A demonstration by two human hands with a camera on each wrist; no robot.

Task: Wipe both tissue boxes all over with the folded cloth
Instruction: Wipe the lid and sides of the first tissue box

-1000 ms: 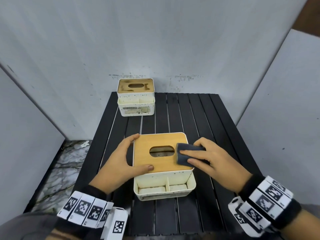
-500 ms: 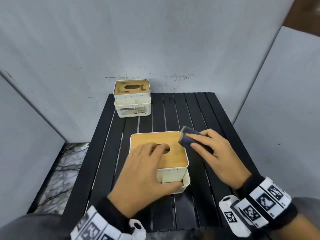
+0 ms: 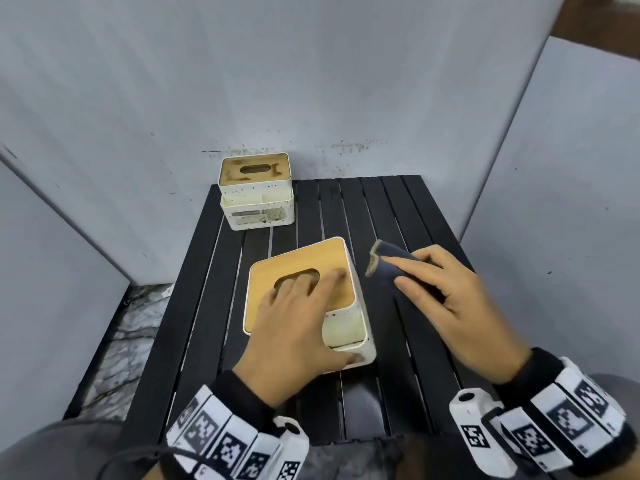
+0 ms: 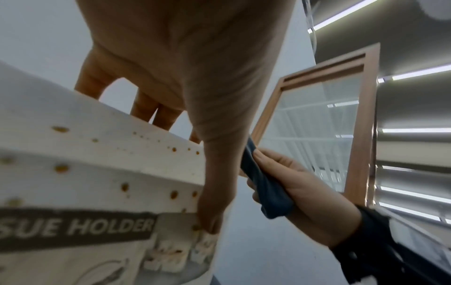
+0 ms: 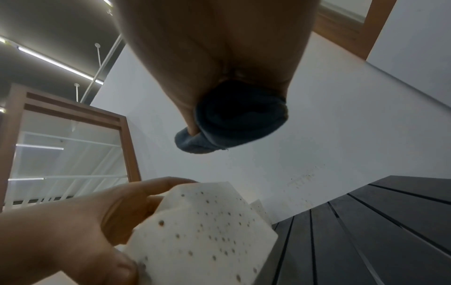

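Observation:
The near tissue box (image 3: 332, 268), white with a wooden lid, stands turned at an angle in the middle of the black slatted table (image 3: 398, 209). My left hand (image 3: 294, 327) grips it: fingers lie over the lid with one dipping into the oval slot, and the thumb (image 4: 212, 192) presses the labelled front wall (image 4: 73, 192). My right hand (image 3: 446, 299) holds the folded dark blue cloth (image 3: 391, 265) just right of the box, clear of it. The cloth (image 5: 234, 117) is pinched between thumb and fingers. The spotted box corner (image 5: 202, 227) shows below it. A second tissue box (image 3: 256, 192) stands at the far left.
Grey panels wall in the table at the back and on both sides. A marbled floor (image 3: 114, 327) shows past the table's left edge. Bare slats lie to the right of and behind the near box.
My left hand has moved from the box's left side onto its lid and front, and the box has turned on the table. The right hand lifted the cloth off the lid to the right.

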